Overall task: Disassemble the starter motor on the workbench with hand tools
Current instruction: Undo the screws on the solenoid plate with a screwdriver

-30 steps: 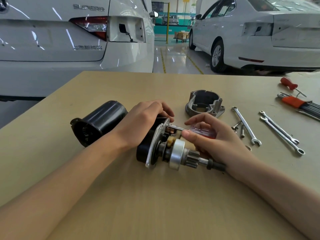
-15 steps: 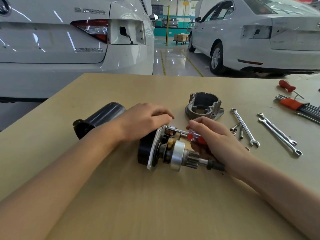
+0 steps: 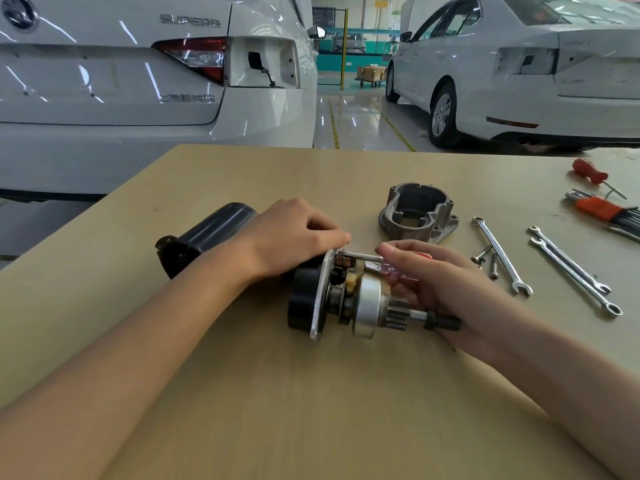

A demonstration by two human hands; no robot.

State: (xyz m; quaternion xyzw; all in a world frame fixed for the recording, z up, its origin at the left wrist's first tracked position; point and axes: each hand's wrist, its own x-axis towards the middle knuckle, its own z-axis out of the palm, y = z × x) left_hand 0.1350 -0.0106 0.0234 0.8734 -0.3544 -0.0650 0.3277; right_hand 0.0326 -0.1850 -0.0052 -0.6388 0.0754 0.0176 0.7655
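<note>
The disassembly looks partly done. A grey cast-aluminium nose housing (image 3: 417, 218) stands apart on the tan wooden worktop (image 3: 311, 393), far of the hands, and a black cylindrical motor casing (image 3: 207, 233) lies on its side to the left, open end toward the near left. Loose silver bolts (image 3: 486, 259) lie beside three chrome combination spanners (image 3: 502, 254) on the right. What remains, by my reading, is the core of the starter motor (image 3: 353, 299): black round body, silver plate, clutch drum and toothed pinion on a shaft.

It lies near the worktop's middle, long axis running left to right, shaft tip pointing right and slightly near.

The left hand (image 3: 294, 233) is curled over the motor's far left end, steadying it. The right hand (image 3: 436, 278) pinches a red, clear-handled screwdriver (image 3: 388, 263), its tip at the silver plate, so a fastener there seems the step in hand.
</note>
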